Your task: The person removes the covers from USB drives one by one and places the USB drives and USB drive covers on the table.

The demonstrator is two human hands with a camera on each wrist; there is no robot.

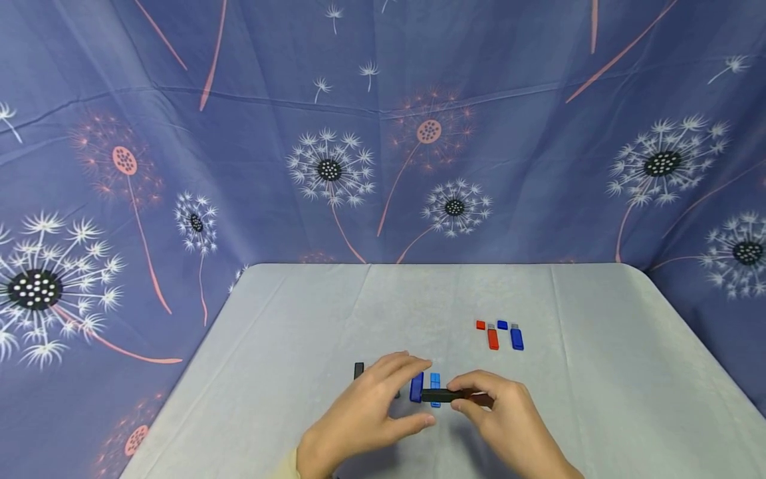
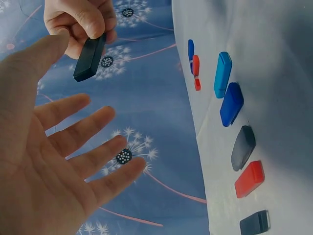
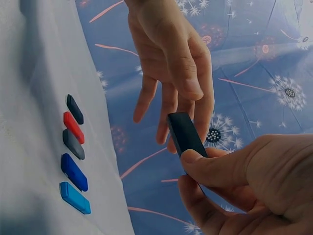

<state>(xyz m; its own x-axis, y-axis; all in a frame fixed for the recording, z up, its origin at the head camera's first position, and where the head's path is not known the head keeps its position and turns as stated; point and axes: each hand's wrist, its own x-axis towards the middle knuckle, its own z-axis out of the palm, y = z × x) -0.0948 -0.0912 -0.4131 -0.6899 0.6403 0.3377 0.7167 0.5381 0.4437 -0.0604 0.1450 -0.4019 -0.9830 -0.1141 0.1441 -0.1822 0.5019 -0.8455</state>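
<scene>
My right hand [image 1: 499,412] pinches a black USB stick [image 1: 439,396] between thumb and fingers, holding it above the table and pointing left. Facing it, my left hand [image 1: 371,406] has its fingers spread and holds nothing; a small gap separates it from the stick. A row of USB sticks lies below: light blue [image 2: 223,74], blue [image 2: 232,104], dark grey [image 2: 243,148], red [image 2: 249,179] and black [image 2: 255,223]. In the head view, the left hand covers the red one and most of the dark grey one.
Farther back on the white-covered table [image 1: 299,313] lie an uncapped red USB stick [image 1: 493,338] and an uncapped blue USB stick [image 1: 517,338]. A red cap [image 1: 481,325] and a blue cap [image 1: 503,324] sit beside them. A patterned blue cloth [image 1: 383,166] hangs behind.
</scene>
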